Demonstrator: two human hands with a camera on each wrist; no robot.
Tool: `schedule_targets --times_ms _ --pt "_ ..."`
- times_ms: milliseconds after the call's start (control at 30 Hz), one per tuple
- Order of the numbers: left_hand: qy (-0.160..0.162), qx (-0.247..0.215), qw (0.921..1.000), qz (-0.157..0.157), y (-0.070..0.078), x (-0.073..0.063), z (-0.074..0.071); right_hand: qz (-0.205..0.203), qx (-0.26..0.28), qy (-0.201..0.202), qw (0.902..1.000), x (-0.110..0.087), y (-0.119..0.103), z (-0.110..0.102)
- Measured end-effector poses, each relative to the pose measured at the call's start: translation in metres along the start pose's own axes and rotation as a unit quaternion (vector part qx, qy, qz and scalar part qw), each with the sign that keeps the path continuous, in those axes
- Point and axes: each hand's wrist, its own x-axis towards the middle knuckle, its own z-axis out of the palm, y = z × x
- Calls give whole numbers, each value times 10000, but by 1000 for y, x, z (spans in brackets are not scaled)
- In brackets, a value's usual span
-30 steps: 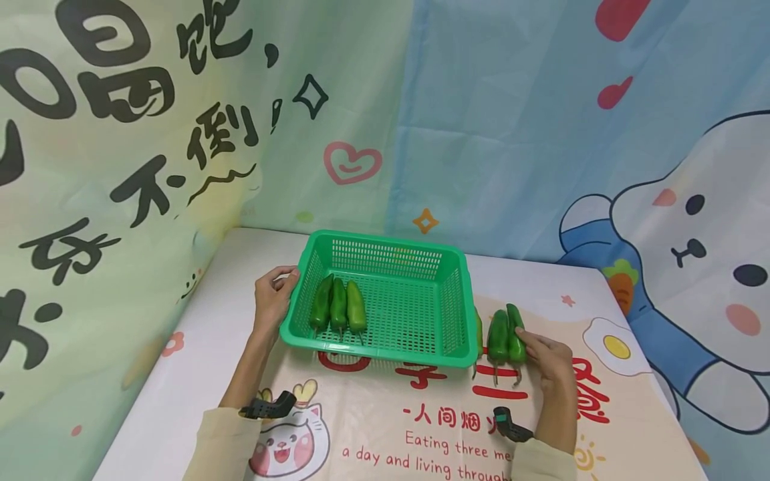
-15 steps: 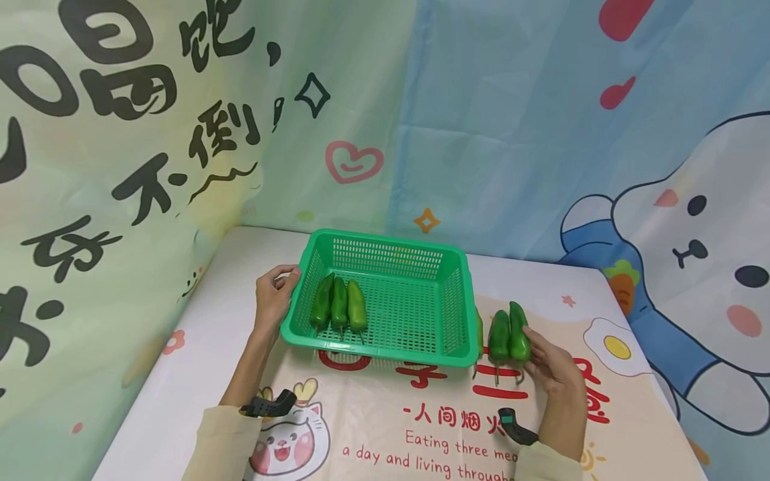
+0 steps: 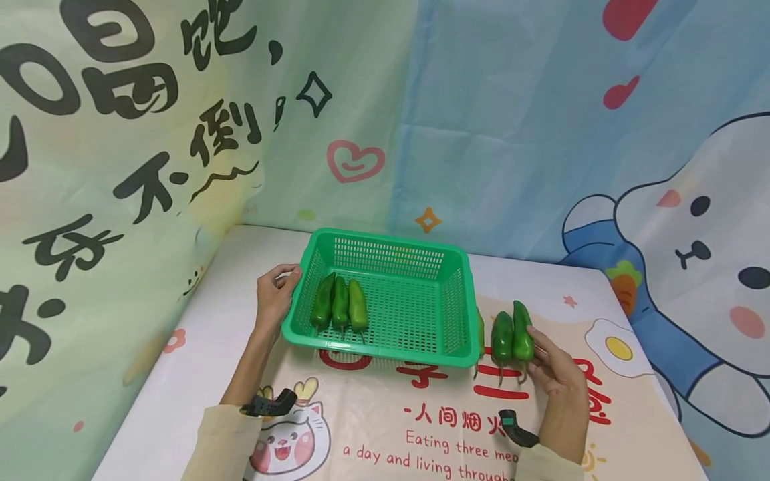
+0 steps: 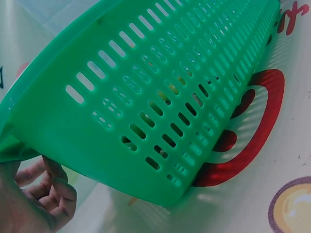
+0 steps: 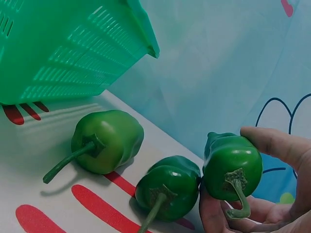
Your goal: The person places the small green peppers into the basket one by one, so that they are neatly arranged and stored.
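A green plastic basket (image 3: 385,351) with slotted walls stands on the table, three long green peppers (image 3: 339,304) side by side at its left end. At its left rim my left hand (image 3: 274,299) grips the edge, fingers curled beneath it in the left wrist view. To the right of the basket, my right hand (image 3: 556,367) holds a green pepper (image 5: 233,167) between thumb and fingers, its curved stem towards me. Right beside it lies a darker pepper (image 5: 170,187). A lighter pepper (image 5: 109,141) lies closer to the basket, whose wall partly hides it in the head view.
A printed cloth (image 3: 445,401) with red lettering and cartoons covers the table. Behind it hangs a blue-green backdrop (image 3: 493,167), with another lettered one (image 3: 90,200) on the left. Dark camera mounts (image 3: 271,404) sit at both wrists.
My right hand has shifted slightly right, from the pepper's upper part to its right side, and the pepper has moved a little with it. My left hand and the basket stay put.
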Motion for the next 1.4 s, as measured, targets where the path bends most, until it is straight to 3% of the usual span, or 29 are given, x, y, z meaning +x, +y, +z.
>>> schedule_targets --times_ms 1400 --pt "-12 26 10000 31 2 -1 0 -455 -496 147 9976 -16 -3 18"
